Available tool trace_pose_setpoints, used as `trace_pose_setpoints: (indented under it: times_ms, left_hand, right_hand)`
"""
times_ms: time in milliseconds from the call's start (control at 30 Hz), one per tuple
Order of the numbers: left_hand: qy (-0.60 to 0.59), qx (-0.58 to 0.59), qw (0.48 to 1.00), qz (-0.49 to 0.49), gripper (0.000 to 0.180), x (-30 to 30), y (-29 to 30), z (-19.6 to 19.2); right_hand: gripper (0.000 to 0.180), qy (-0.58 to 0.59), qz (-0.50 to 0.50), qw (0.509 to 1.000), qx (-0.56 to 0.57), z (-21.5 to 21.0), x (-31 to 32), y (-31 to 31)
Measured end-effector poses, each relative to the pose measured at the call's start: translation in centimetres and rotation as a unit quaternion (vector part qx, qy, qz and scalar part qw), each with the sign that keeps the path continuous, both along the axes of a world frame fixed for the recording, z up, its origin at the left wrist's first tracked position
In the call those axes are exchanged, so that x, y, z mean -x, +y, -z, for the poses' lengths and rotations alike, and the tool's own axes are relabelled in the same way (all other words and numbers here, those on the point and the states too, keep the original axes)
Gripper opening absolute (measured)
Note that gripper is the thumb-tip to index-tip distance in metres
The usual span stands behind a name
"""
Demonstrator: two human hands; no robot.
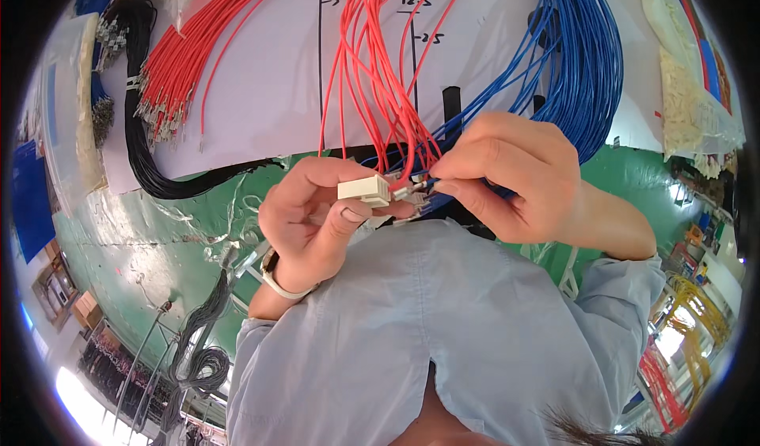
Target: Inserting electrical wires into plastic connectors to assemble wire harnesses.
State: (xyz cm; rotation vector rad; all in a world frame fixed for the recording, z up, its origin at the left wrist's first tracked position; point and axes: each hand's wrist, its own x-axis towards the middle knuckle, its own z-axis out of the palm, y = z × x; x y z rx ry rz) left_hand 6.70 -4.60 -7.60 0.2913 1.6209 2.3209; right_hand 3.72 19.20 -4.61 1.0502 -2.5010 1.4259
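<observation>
My left hand (313, 208) is closed around a small cream plastic connector housing (360, 191), thumb in front and fingers behind. Close to its right end, several wire ends with metal terminals (412, 189) bunch between my two hands. My right hand (514, 177) pinches a blue wire (433, 183) with thumb and forefinger, its terminal toward the housing. Red wires (380, 74) run down from the table to the bunch at my fingers. A thick bundle of blue wires (582, 66) hangs to the right, partly behind my right hand. Whether any terminal sits inside the housing I cannot tell.
On the white table (261, 90) with black marked lines lie a fan of red wires (170, 82) and a black wire bundle (142, 145). A bag of pale small parts (689, 106) rests at the far right. Grey wire coils (206, 367) hang on a rack lower left.
</observation>
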Motion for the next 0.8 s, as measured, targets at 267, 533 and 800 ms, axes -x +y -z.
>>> trace_pose_setpoints:
  times_ms: [267,533,800]
  left_hand:
    - [-0.128,-0.083,0.987,0.058,0.035,0.8,0.3,0.3]
    - [-0.113,0.025,0.993,0.031,0.021,1.3,1.0,-0.5]
    - [-0.109,0.064,0.992,0.027,0.016,1.2,0.9,-0.7]
  right_hand:
    - [0.023,0.158,0.015,0.987,0.002,0.8,0.7,-0.2]
    - [0.033,0.307,-0.014,0.942,-0.136,0.3,-0.1,0.2]
    - [0.028,0.163,0.009,0.987,-0.013,2.2,0.2,0.3]
